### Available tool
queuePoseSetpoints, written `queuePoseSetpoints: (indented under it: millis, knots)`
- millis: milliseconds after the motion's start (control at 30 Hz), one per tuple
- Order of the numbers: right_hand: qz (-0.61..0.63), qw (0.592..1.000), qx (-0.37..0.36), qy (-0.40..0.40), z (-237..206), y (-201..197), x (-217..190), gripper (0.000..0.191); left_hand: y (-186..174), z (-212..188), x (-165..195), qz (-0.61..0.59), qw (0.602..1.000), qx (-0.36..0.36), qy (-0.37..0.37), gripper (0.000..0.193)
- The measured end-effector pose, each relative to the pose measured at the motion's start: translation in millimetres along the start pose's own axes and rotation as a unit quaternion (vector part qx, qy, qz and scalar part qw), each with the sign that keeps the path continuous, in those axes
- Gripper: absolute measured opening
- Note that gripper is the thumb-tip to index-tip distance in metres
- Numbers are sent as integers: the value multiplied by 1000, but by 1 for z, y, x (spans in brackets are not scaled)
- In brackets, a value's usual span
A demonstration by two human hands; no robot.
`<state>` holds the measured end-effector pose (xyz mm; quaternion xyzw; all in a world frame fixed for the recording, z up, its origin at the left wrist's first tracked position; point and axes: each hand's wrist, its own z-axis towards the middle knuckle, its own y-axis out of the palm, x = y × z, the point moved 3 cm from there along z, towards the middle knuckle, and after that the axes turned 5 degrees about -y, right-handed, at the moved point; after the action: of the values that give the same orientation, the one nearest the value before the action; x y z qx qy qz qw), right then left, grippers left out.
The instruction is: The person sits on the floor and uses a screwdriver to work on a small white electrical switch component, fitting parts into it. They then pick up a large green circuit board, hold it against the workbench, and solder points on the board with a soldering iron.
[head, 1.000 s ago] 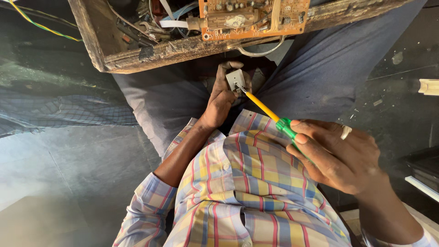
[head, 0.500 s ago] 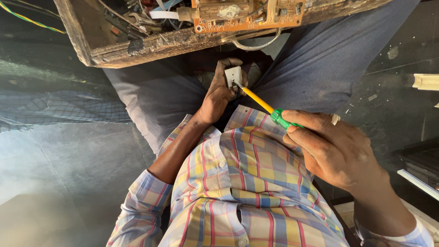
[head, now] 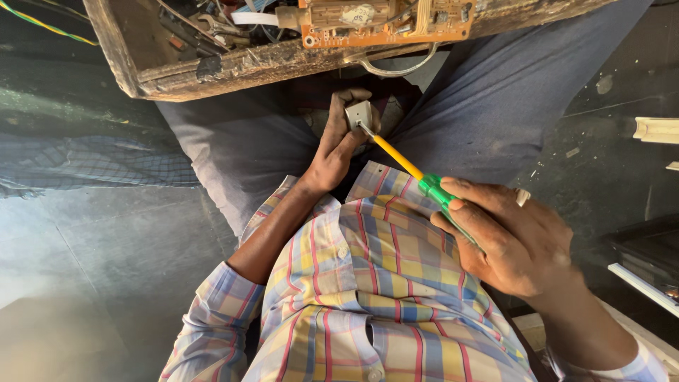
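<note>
Left hand (head: pixel 338 145) pinching small grey block (head: pixel 358 113) over lap, right hand (head: pixel 513 237) wrapped round green-handled screwdriver (head: pixel 417 177) with tip on block face; looks light, rigid, probably slippery under tip pressure, so best gripped by side edges.

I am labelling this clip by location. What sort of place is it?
Probably an informal electronics repair spot. A worn wooden tray holds an orange circuit board and wires, and the right hand works a yellow-shafted, green-handled screwdriver into a small grey part.
</note>
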<state>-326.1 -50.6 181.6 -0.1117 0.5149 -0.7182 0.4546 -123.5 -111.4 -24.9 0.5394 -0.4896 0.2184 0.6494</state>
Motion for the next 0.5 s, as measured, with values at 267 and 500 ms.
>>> queuePoseSetpoints:
  millis: [267,500]
  knots:
    - [12,992,110,53,-18,22,-8,32,-2,-8,2,69,995,3,69,45]
    - [13,989,88,120,-21,15,-14,37,-9,4,2,-25,999,9,-40,59]
